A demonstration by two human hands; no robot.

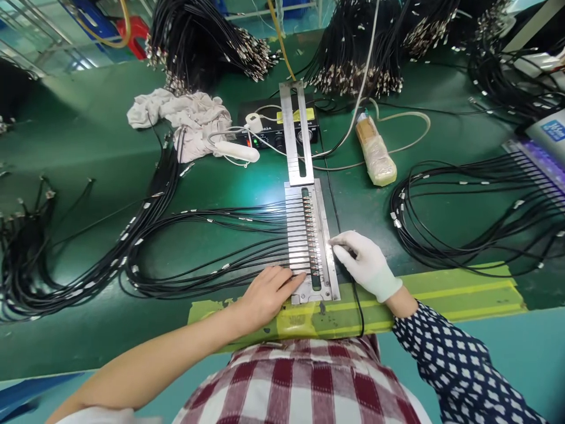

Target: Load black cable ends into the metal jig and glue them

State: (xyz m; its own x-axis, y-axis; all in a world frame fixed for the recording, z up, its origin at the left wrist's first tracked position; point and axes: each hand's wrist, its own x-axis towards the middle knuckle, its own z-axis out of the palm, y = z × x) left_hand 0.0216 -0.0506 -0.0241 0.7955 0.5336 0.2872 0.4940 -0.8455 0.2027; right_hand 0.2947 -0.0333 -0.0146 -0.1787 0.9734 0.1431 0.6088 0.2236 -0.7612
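A metal fixture [324,235] lies in front of me, with a row of black cables [265,241] entering from the left. Their metal connector ends [311,232] line up along its slot. My bare left hand [265,297] rests at the near left corner of the fixture, fingers on the lowest cables and thumb stretched towards the slot. It is open, pressing rather than gripping. My right hand [364,265], in a white glove, is at the fixture's right edge. Its thumb and forefinger are closed together; what is between them, if anything, is too small to make out.
Behind the fixture a slotted metal plate [296,135] lies across a black control box [269,126]. Around them are a white cloth [189,118], a white handle [238,151] and a wrapped tool [375,150]. Cable bundles [353,47] lie at the back; looped cables [436,206] are on the right.
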